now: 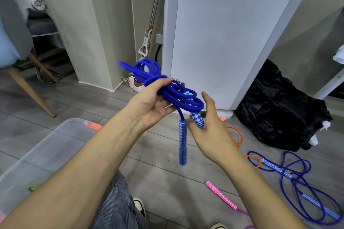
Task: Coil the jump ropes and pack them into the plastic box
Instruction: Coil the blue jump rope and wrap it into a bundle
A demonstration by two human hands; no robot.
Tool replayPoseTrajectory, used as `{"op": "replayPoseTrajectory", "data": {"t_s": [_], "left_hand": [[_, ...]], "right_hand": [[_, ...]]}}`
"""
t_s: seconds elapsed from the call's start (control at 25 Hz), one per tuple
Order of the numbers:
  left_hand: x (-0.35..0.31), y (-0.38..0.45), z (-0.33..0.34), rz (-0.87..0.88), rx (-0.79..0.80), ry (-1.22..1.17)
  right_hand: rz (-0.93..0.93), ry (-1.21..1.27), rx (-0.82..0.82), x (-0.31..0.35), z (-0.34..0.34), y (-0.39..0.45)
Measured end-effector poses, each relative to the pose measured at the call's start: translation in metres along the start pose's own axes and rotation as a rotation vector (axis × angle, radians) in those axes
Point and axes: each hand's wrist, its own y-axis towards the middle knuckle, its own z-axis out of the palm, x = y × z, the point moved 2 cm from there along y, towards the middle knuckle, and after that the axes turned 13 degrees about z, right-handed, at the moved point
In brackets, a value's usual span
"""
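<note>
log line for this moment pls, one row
phase: coiling | left hand: holds coiled blue jump rope | right hand: pinches one handle | other handle: dangling | plastic box: lower left

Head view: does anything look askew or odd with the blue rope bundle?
Yes. The blue jump rope coil in the left hand is loose and uneven; one handle dangles free below while the right hand pinches the other handle.
</note>
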Motion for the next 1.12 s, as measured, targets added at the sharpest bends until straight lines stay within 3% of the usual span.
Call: {"op": "replayPoseTrajectory", "data": {"t_s": [0.2, 0.52, 0.6, 0.76, 0.8, 0.92, 1.04, 1.12], "left_hand": [[-0.01, 0.012, -0.014, 0.073, -0.123, -0.115], [-0.015, 0.013, -0.017, 0.152, -0.197, -0.21], [-0.008, 0.006, -0.008, 0.121, -0.138, -0.205], [0.002, 0.001, 0.007, 0.086, -0.043, -0.219], [0.005, -0.001, 0.009, 0.077, -0.029, -0.221], [0.012, -0.003, 0.012, 0.034, -0.023, -0.233], [0.015, -0.004, 0.014, 0.022, -0.025, -0.222], [0.014, -0.004, 0.013, -0.001, -0.036, -0.233]], "right_hand": [[-0.056, -0.176, 0.076, -0.02, -0.002, 0.007], [-0.001, -0.03, 0.259, -0.03, 0.034, 0.008], [0.029, -0.06, 0.198, -0.03, 0.04, 0.009], [0.083, 0.008, -0.322, -0.021, 0.045, 0.014], [0.051, 0.059, -0.375, -0.019, 0.045, 0.016], [-0.003, 0.308, -0.325, -0.008, 0.049, 0.017], [-0.049, 0.249, -0.425, -0.012, 0.047, 0.023], [-0.034, 0.268, -0.292, -0.014, 0.048, 0.027]]}}
